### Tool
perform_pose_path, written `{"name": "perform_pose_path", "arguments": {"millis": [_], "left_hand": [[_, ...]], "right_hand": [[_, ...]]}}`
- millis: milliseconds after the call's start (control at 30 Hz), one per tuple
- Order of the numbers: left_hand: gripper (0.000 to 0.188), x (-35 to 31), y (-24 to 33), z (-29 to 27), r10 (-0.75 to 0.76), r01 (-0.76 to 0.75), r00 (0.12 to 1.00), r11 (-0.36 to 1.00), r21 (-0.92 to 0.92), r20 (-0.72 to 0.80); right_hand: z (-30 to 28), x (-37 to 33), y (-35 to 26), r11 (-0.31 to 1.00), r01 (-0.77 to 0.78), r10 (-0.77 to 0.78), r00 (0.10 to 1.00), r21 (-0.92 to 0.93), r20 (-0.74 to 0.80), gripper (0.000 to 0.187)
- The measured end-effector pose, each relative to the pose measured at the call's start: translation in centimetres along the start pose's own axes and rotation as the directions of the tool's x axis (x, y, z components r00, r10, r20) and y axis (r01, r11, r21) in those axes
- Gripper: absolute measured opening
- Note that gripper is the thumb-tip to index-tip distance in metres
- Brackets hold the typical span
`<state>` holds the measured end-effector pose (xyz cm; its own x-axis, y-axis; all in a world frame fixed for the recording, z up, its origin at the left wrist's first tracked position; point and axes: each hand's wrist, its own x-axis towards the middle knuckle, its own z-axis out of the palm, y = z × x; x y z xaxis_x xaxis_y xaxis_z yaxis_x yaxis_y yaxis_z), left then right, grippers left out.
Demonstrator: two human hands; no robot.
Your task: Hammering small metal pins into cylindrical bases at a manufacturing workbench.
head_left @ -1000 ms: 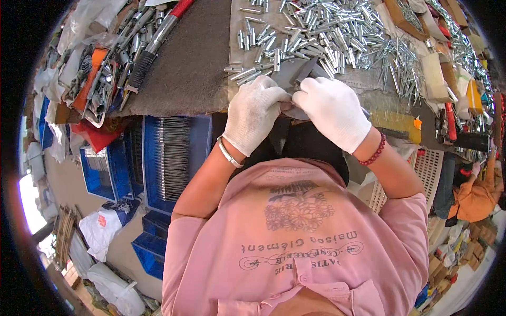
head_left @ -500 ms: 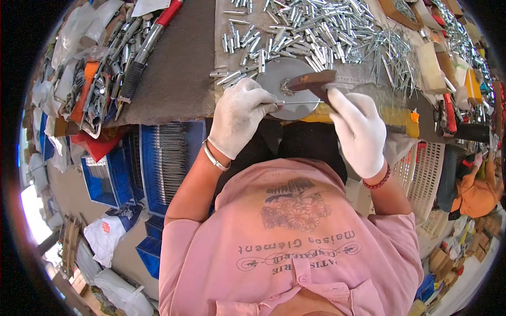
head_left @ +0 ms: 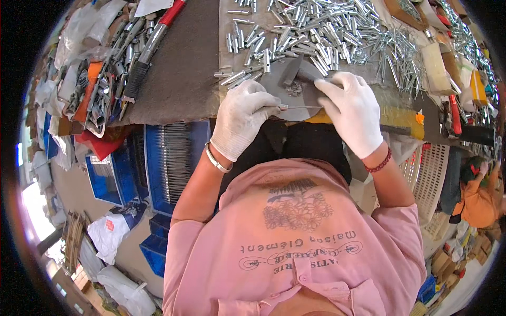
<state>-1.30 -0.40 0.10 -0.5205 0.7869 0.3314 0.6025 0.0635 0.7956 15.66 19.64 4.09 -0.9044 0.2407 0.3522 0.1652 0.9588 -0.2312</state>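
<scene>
My left hand [head_left: 243,118], in a white knit glove, pinches the thicker end of a thin metal rod [head_left: 303,107]. The rod points right across the near edge of a round grey metal plate [head_left: 275,79]. Close to its free end is my right hand [head_left: 353,108], also gloved, with thumb and fingers apart. A dark hammer head [head_left: 293,69] sits over the plate; I cannot make out its handle. Near the plate's middle is a worn, shiny patch. Short metal tubes [head_left: 266,60] lie just beyond the left hand.
Many metal tubes [head_left: 316,31] and a heap of thin rods [head_left: 403,58] cover the bench's far side. Tools [head_left: 142,66] crowd the left. Blue bins [head_left: 176,163] stand below the bench, a white crate [head_left: 429,174] at right. Another person in orange [head_left: 477,203] is far right.
My right hand has let go of the hammer, whose head has turned and come down over the plate. That hand's fingers are now by the rod's free end. My left hand keeps its pinch.
</scene>
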Motion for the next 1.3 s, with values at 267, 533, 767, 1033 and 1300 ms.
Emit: {"name": "perform_pose_path", "arguments": {"millis": [267,533,767,1033,1300], "left_hand": [[0.018,-0.6,1.1,0.5,0.056,-0.047,0.994,0.994,0.098,-0.096],[0.054,-3.8,3.7,1.9,-0.608,0.583,0.791,0.724,-0.369,0.058],[0.063,-4.6,3.5,0.5,-0.667,0.607,0.727,0.512,-0.608,0.163],[0.054,-10.7,-0.6,-7.3,-0.782,0.509,0.568,0.579,-0.637,-0.258],[0.052,-31.3,-24.3,-12.4,-0.796,0.635,0.043,0.489,-0.599,-0.604]], "right_hand": [[0.3,-2.8,-3.6,0.83,-0.386,0.231,0.895,0.402,0.382,0.013],[1.2,-3.8,-5.2,0.507,-0.671,0.242,0.713,0.541,0.658,0.023],[1.7,-3.6,-7.7,0.512,-0.608,0.216,0.775,0.607,0.593,0.023],[0.8,-1.7,-4.3,0.374,-0.575,0.334,0.816,0.728,0.472,0.045],[2.0,-0.8,-4.1,0.359,-0.589,0.367,0.802,0.724,0.471,0.041]]}}
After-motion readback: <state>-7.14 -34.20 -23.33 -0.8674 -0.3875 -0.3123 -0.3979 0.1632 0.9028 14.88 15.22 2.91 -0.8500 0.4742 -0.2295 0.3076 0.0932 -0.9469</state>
